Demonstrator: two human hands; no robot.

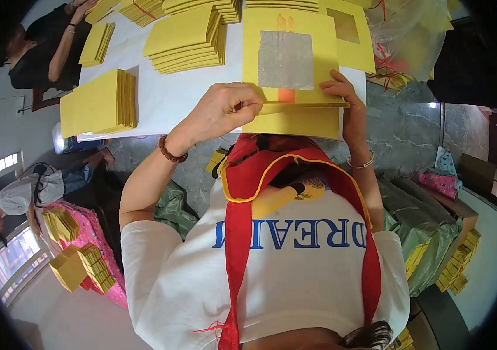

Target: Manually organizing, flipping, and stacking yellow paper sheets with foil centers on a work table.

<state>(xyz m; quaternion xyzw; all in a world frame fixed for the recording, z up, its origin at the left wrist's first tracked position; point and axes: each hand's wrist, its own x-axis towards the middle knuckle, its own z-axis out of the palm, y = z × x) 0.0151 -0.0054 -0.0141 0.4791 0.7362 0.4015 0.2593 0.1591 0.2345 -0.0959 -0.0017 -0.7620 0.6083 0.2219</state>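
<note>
In front of me on the white table lies a wad of yellow paper sheets, with a silver foil square and orange-red marks on its top face. Its near edge stands lifted as a thin fold above a lower yellow sheet. My left hand is closed, thumb and fingers pinching the left end of that edge. At the right end, my right hand grips the side, its fingertips bent over the top face. The underside of the fold is hidden.
Stacks of yellow paper and a separate stack stand on the white table. A clear plastic bag sits at the far right. Another person's arm reaches in at the far left; a second person is lower left.
</note>
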